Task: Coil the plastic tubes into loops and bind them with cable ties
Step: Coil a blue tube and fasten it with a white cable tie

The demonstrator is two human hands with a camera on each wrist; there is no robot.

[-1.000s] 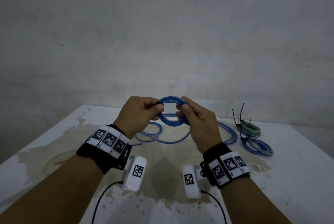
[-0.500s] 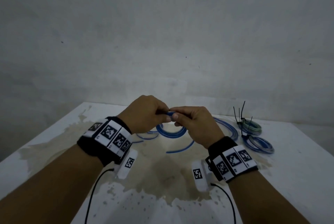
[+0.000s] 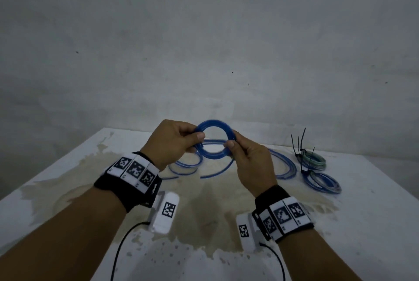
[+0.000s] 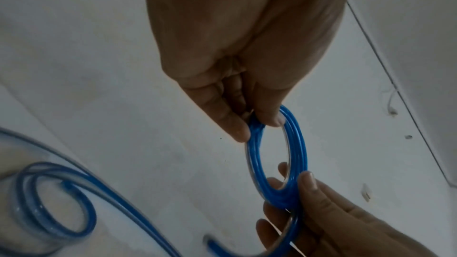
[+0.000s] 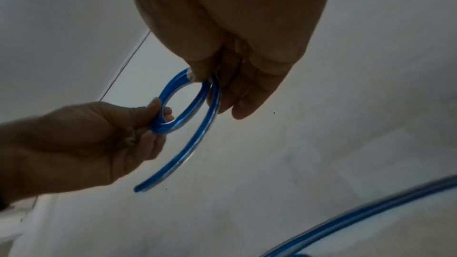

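The person held a small coil of translucent blue plastic tube point(image 3: 214, 140) in the air above the stained white table point(image 3: 362, 224). The left hand point(image 3: 174, 142) pinched the coil's left side between thumb and curled fingers point(image 4: 232, 124), and the right hand point(image 3: 251, 163) pinched the opposite side, thumb on the inner edge and fingers point(image 5: 237, 101) behind it. The coil stood upright between the two sets of fingers, several turns lying side by side. A loose curved tail of the same tube point(image 5: 183, 153) hung down from the right fingers and ended free above the table.

Below and beyond the fingers, more loose blue tubing point(image 3: 186, 165) lay on the table in open curves. Well to the right of the right fingers lay two finished coils, a greenish one point(image 3: 315, 160) and a blue one point(image 3: 324, 183), touching each other, with black cable ties point(image 3: 299, 144) sticking up from them. Both wrists wore black bands with square black-and-white markers point(image 3: 133, 169).
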